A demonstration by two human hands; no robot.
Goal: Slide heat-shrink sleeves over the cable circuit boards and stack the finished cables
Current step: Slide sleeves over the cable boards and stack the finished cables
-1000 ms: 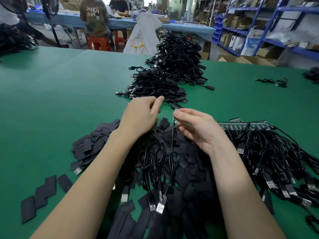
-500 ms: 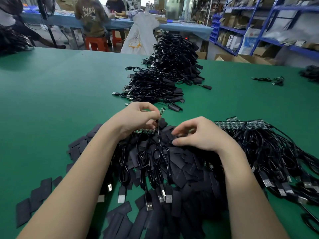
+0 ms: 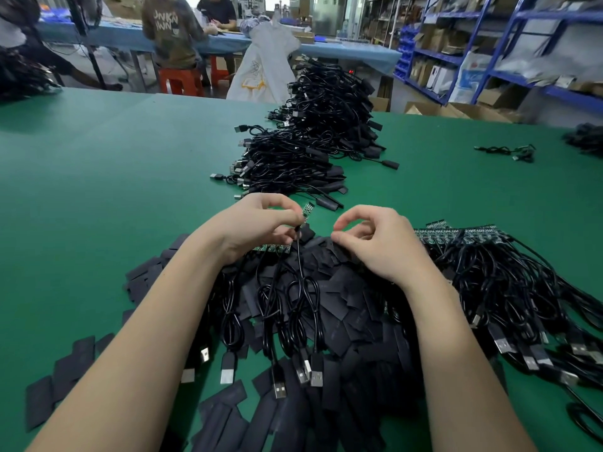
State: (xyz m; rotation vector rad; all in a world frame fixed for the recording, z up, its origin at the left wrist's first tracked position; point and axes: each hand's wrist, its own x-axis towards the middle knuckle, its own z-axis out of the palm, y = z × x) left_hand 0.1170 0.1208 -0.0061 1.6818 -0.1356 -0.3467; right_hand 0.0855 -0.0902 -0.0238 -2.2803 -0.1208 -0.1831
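My left hand (image 3: 261, 225) pinches a black cable (image 3: 298, 256) just below its small green circuit board (image 3: 307, 210), which sticks up bare above my fingers. My right hand (image 3: 375, 243) reaches down to the heap of flat black heat-shrink sleeves (image 3: 342, 288), thumb and forefinger closing on the top edge of one; I cannot tell whether it is gripped. A row of unsleeved cables with green boards (image 3: 463, 236) lies to the right. The stack of finished cables (image 3: 310, 151) runs away from me down the table.
Loose sleeves (image 3: 65, 380) are scattered at the lower left on the green table (image 3: 114, 190). USB plugs (image 3: 228, 373) lie under my forearms. A few stray cables (image 3: 509, 151) sit far right. People work at a blue table behind, beside shelving.
My left hand took the cable with the bare board from my right and holds it up. My right hand dropped to the sleeve heap.
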